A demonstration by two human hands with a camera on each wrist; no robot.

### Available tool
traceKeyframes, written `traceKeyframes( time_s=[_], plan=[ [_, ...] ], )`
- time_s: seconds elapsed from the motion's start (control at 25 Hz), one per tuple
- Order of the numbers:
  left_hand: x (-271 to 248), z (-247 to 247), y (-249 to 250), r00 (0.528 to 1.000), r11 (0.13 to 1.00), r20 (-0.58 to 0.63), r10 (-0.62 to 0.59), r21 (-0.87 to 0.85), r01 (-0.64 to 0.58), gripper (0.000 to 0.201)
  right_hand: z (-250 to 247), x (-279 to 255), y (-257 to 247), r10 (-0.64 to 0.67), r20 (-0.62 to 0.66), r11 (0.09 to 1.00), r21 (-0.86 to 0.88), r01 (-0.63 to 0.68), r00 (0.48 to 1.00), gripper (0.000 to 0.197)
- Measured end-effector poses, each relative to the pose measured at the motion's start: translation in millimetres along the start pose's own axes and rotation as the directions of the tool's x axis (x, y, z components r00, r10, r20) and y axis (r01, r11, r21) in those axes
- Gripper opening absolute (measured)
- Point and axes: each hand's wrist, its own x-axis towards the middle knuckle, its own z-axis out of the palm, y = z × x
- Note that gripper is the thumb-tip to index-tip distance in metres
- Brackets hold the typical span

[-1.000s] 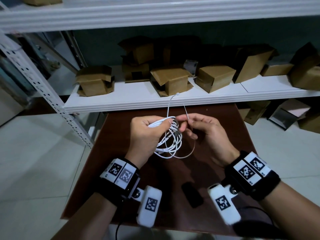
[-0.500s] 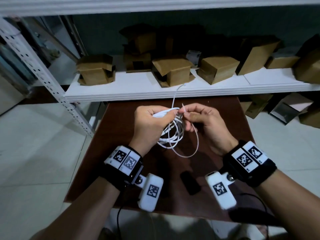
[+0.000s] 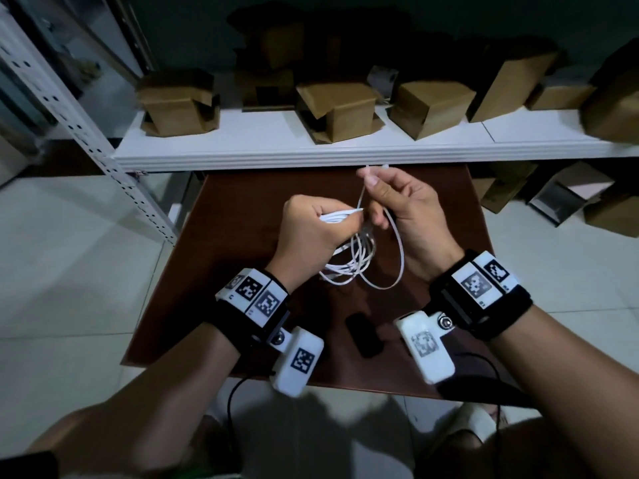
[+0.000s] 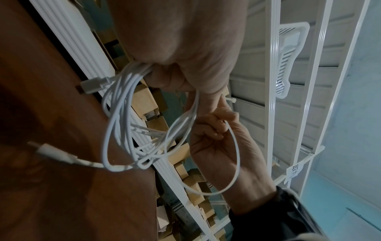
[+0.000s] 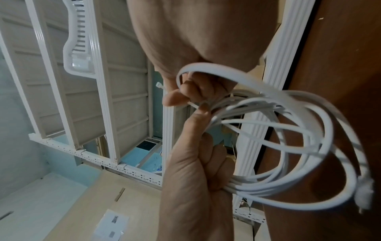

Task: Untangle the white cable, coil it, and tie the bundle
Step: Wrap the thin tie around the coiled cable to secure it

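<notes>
My left hand [image 3: 311, 233] grips the top of a coiled white cable [image 3: 356, 264], whose loops hang down over the brown table [image 3: 242, 271]. One wider loop [image 3: 399, 261] sags to the right. My right hand [image 3: 371, 178] sits just beyond the left and pinches a thin white zip tie [image 3: 361, 198] between thumb and forefinger. In the left wrist view the coil [image 4: 123, 114] shows both connectors [image 4: 92, 84] dangling. The right wrist view has the tie's head [image 5: 159, 85] sticking out past my thumb, the strip running toward the bundle [image 5: 288, 130]. Whether the tie circles the bundle is hidden.
A small black object [image 3: 363, 335] lies on the table near its front edge. Behind the table runs a white shelf [image 3: 276, 146] with several cardboard boxes [image 3: 339, 108]. A perforated metal upright [image 3: 86, 140] stands at the left, and more boxes [image 3: 570, 198] sit on the floor at right.
My right hand has risen away from the left toward the shelf, still pinching the tie. The left hand keeps its grip on the coil. The head view has tilted downward.
</notes>
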Motion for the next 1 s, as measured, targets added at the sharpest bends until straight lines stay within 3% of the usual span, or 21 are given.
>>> traceKeyframes(
  time_s=[0.2, 0.32, 0.52, 0.84, 1.0],
  plan=[
    [7.0, -5.2, -3.1, 1.0, 1.0, 0.005, 0.005, -0.022, -0.005, 0.013, 0.7, 2.6, -2.5, -0.052, -0.009, 0.999, 0.01, 0.052, 0.999, 0.012],
    [4.9, -4.8, 5.9, 0.996, 0.987, 0.066, 0.053, -0.152, -0.042, 0.014, 2.4, -0.2, 3.9, -0.057, 0.013, 0.998, -0.012, 0.057, 0.998, 0.021],
    [-3.8, -3.3, 17.4, 0.991, 0.951, 0.076, 0.114, -0.296, -0.086, 0.031, 4.4, -3.0, 9.0, -0.043, -0.019, 0.999, -0.031, 0.042, 0.999, 0.025],
    [-6.0, -3.2, 23.7, 0.991, 0.953, -0.108, 0.077, -0.285, -0.105, 0.016, 9.1, -12.2, 10.4, -0.082, -0.019, 0.986, -0.146, 0.078, 0.996, 0.024],
    [-4.6, -3.5, 19.4, 0.995, 0.931, -0.069, 0.066, -0.355, -0.086, 0.019, 6.6, -11.8, 7.5, -0.069, -0.018, 0.989, -0.134, 0.066, 0.997, 0.024]
  ],
)
